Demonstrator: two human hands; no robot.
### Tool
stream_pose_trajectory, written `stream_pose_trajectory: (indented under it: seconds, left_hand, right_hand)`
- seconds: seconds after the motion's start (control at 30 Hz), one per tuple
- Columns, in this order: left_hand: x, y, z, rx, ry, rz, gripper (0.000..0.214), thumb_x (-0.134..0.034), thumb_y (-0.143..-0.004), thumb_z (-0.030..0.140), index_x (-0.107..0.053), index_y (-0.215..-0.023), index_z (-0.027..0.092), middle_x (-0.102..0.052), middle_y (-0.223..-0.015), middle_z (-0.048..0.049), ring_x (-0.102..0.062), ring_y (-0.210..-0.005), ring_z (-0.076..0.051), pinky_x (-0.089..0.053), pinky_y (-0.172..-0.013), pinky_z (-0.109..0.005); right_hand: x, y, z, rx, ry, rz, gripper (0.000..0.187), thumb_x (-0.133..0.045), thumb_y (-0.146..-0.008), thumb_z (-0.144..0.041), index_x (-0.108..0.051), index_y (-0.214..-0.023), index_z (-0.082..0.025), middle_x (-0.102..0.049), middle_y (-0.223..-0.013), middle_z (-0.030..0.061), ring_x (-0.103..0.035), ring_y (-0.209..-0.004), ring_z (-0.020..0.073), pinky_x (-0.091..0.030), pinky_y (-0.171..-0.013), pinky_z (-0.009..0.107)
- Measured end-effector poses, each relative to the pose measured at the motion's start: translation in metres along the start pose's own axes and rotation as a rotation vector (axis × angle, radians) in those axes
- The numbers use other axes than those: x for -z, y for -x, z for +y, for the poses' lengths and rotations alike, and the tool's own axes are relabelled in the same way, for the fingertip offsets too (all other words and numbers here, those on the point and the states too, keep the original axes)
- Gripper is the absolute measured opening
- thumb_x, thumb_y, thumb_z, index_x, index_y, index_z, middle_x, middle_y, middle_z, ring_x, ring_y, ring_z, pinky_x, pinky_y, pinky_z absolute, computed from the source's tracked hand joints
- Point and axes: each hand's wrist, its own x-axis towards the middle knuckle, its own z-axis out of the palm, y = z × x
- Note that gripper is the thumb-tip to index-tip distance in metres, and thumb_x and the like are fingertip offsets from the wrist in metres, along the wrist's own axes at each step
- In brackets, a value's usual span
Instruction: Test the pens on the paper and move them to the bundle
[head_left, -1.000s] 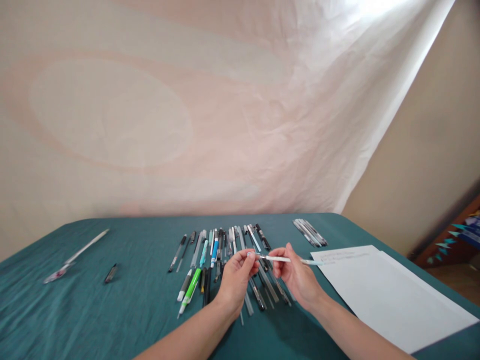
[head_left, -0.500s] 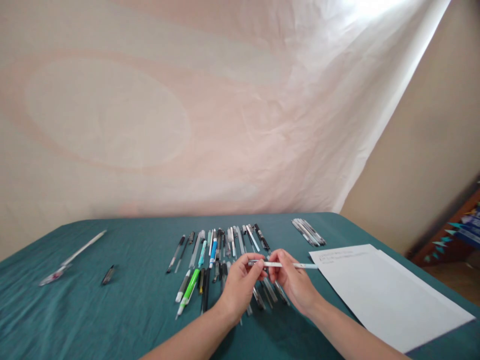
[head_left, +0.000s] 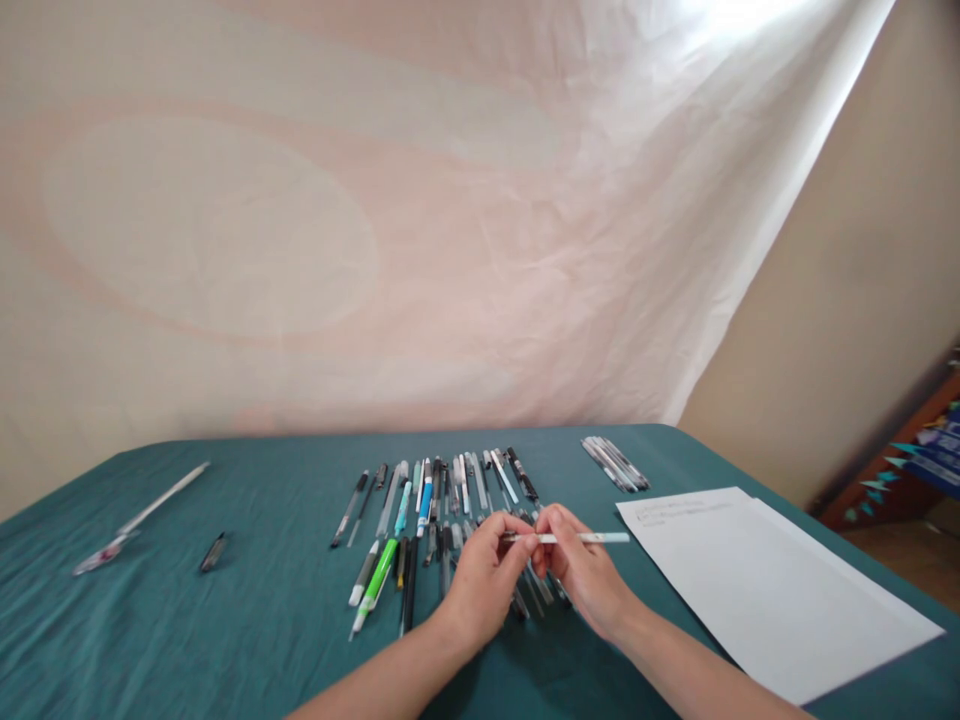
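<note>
A slim white pen (head_left: 606, 538) lies level between my two hands, its pale end pointing right. My left hand (head_left: 489, 562) pinches its left end, and the fingers cover the tip there. Closed around the middle of the pen are the fingers of my right hand (head_left: 576, 565). Under and behind both hands spread many loose pens on the green cloth, among them a bright green pen (head_left: 375, 585), a blue and white pen (head_left: 426, 500) and a black pen (head_left: 409, 585). My hands hide part of this group.
White paper sheets (head_left: 765, 590) with a few written lines lie at the right. Behind them sits a bundle of pens (head_left: 615, 463). On the left are a long white stick-like item (head_left: 165, 497) with a clear wrapped end and a small dark cap-like piece (head_left: 214, 552).
The white pen has shifted slightly left and down, and less of its left end shows between my fingers. My hands have drawn closer together. The pens on the table lie as before.
</note>
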Motion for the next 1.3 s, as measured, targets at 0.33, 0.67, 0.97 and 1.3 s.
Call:
stream_pose_trajectory:
  seconds: [0.33, 0.67, 0.97, 1.3]
  left_hand:
    - [0.000, 0.000, -0.001, 0.006, -0.011, -0.007, 0.016, -0.046, -0.085, 0.031, -0.049, -0.083, 0.016, -0.057, -0.068, -0.0007, -0.056, -0.064, -0.013, -0.043, -0.062, -0.025]
    - [-0.001, -0.001, -0.003, 0.018, -0.033, 0.071, 0.019, -0.049, -0.083, 0.035, -0.052, -0.084, 0.016, -0.056, -0.068, 0.0001, -0.053, -0.064, -0.013, -0.041, -0.061, -0.024]
    - [0.013, -0.011, -0.005, 0.065, -0.075, 0.304, 0.026, -0.055, -0.077, 0.040, -0.055, -0.084, 0.016, -0.050, -0.063, 0.0028, -0.045, -0.059, -0.011, -0.035, -0.054, -0.021]
    - [0.010, -0.006, -0.003, 0.047, -0.178, 0.271, 0.023, -0.052, -0.079, 0.038, -0.055, -0.085, 0.016, -0.057, -0.075, -0.0012, -0.051, -0.066, -0.014, -0.040, -0.061, -0.024]
  right_hand:
    - [0.000, 0.001, 0.001, 0.009, -0.001, -0.024, 0.031, -0.039, -0.088, -0.046, -0.050, -0.075, -0.019, -0.049, -0.060, -0.0029, -0.046, -0.054, 0.0099, -0.038, -0.053, 0.022]
    - [0.002, -0.003, -0.008, -0.002, 0.051, -0.048, 0.033, -0.037, -0.089, -0.044, -0.051, -0.076, -0.018, -0.051, -0.059, -0.0017, -0.047, -0.053, 0.0098, -0.037, -0.053, 0.023]
    - [0.042, -0.019, -0.067, 0.004, 0.482, 0.021, 0.021, -0.055, -0.080, -0.037, -0.054, -0.084, -0.017, -0.056, -0.065, -0.0015, -0.049, -0.055, 0.0102, -0.039, -0.054, 0.023]
    - [0.061, -0.019, -0.082, 0.261, 1.159, -0.216, 0.016, -0.055, -0.079, -0.033, -0.067, -0.077, -0.023, -0.061, -0.075, 0.0017, -0.053, -0.066, 0.0158, -0.040, -0.061, 0.027]
